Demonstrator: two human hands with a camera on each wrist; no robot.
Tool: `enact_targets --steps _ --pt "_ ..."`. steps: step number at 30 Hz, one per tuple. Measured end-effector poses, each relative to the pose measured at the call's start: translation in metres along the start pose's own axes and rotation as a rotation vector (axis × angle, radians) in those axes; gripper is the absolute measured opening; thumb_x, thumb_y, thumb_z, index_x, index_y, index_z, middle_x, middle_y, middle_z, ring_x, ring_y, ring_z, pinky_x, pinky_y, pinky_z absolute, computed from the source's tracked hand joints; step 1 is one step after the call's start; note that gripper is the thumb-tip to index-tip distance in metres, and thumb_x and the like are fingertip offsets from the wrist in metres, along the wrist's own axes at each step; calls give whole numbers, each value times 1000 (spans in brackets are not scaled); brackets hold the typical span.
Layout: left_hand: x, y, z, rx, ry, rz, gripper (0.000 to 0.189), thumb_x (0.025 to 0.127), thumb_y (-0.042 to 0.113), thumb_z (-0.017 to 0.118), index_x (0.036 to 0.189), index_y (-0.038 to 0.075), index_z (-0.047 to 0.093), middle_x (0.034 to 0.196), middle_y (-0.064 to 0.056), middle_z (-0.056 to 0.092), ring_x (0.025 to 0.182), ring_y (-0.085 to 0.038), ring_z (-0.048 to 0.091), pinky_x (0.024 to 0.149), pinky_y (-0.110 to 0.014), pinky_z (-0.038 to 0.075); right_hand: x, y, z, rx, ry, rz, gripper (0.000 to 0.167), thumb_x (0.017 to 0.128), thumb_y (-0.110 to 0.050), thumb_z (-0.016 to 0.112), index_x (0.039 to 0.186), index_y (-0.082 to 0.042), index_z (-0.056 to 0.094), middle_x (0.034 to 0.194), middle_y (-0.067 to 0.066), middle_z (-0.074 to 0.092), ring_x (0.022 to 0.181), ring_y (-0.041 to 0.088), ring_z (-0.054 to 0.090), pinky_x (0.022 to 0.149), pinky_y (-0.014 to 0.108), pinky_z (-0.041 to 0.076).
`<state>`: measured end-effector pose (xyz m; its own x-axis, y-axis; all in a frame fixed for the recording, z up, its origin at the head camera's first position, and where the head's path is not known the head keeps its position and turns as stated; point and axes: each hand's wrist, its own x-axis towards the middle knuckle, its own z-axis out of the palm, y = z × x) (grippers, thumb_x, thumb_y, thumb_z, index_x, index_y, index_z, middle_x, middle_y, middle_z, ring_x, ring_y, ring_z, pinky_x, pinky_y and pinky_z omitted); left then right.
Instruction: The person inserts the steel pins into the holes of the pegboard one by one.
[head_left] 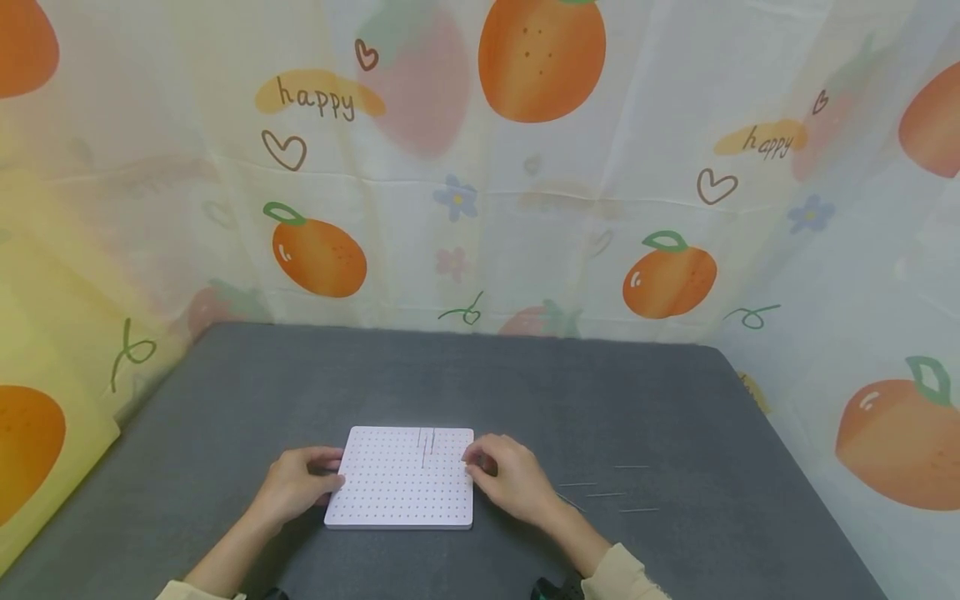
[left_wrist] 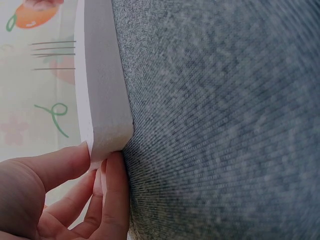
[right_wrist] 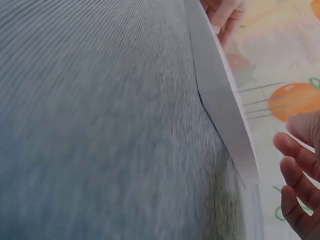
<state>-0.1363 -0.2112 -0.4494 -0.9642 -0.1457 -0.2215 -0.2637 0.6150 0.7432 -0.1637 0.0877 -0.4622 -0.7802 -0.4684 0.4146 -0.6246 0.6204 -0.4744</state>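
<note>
A white board (head_left: 397, 496) with a grid of small holes lies flat on the dark table. Several thin metal pins (head_left: 423, 451) stand upright from its far right part; the left wrist view shows these pins (left_wrist: 55, 54) side-on. My left hand (head_left: 292, 483) grips the board's left edge, thumb on the top rim and fingers against the side, as the left wrist view shows. Over the board's right edge is my right hand (head_left: 513, 479), thumb and index finger close together. In the right wrist view the right hand's fingers (right_wrist: 296, 172) curl loosely beside the board, with nothing visible between them.
Several more thin metal pins (head_left: 606, 495) lie loose on the grey table (head_left: 480, 375), to the right of the right hand. Behind and beside the table hangs a fruit-printed curtain (head_left: 525, 167).
</note>
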Motion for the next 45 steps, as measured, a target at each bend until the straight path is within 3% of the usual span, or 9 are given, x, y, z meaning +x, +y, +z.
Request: enact_targets --steps 10,19,27,36,40,45 --pt "0 -1 0 -12 -3 3 41 77 3 68 116 -3 59 104 -19 63 72 -16 62 60 -32 56 -16 21 -24 22 -39 -40 19 79 -14 71 93 -23 61 89 -17 59 80 1 52 71 19 47" --pt "2 -1 -1 3 -10 -3 42 77 5 68 117 -3 58 103 -18 63 73 -16 61 60 -32 56 -30 41 -48 37 -4 -47 22 78 -12 71 95 -22 61 91 -17 59 84 2 55 70 25 49" --pt "0 -1 0 -4 -7 -7 42 77 4 68 117 -3 58 103 -18 63 72 -16 62 59 -32 56 -50 63 -69 60 55 35 28 76 -7 73 96 -23 61 91 -15 61 82 3 55 66 26 49" --pt "1 -1 -1 -4 -7 -10 42 77 3 68 117 -3 58 103 -18 63 70 -16 62 59 -32 55 -68 84 -97 -3 137 119 27 74 -4 73 95 -18 63 90 -14 60 82 5 55 67 27 51" --pt "0 0 -1 -9 -6 -12 42 76 3 68 117 -3 58 103 -18 63 70 -16 62 58 -32 55 -76 93 -108 -38 144 151 26 75 -4 72 96 -16 63 92 -12 61 84 5 54 67 28 51" --pt "-1 0 -1 -17 -7 -9 41 76 2 68 116 -3 59 103 -18 63 69 -16 63 58 -31 55 -83 105 -118 -66 117 249 26 78 -7 71 99 -18 62 94 -12 60 87 4 53 69 28 51"
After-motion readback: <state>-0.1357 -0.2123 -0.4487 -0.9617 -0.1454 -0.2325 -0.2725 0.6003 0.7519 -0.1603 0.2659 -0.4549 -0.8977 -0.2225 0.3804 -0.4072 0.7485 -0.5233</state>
